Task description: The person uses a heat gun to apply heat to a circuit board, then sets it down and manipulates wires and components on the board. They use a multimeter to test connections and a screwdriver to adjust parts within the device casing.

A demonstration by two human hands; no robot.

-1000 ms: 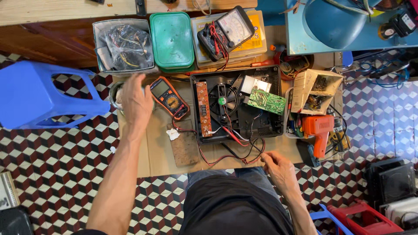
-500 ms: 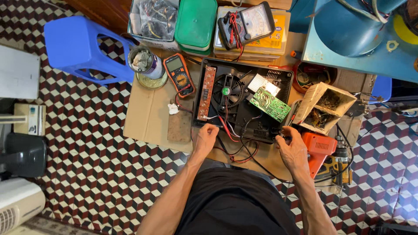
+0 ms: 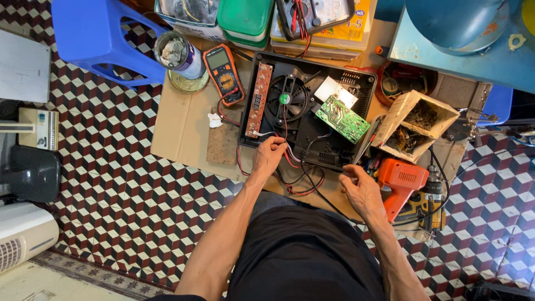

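An opened black appliance case [image 3: 329,150] lies on cardboard, with a round fan [image 3: 285,100], a long brown circuit strip [image 3: 258,100] and a loose green circuit board [image 3: 341,119] in it. My left hand [image 3: 268,157] rests at the case's near left edge, its fingers pinched on the red and white wires [image 3: 287,156] there. Farther right, my right hand [image 3: 361,190] hovers over the cardboard with curled fingers, next to an orange power tool [image 3: 402,181]. Whether it holds anything is unclear. An orange multimeter [image 3: 224,72] lies left of the case.
A blue plastic stool [image 3: 97,36] stands at top left beside a tin can [image 3: 179,54]. A wooden box of parts [image 3: 415,125] sits right of the case. Green and clear containers [image 3: 245,19] line the far edge. Chequered tiles surround the cardboard sheet [image 3: 178,128].
My left hand came back from the multimeter to the wires at the case's near edge. My right hand shifted a little toward the orange tool. The camera view swung left and nearer.
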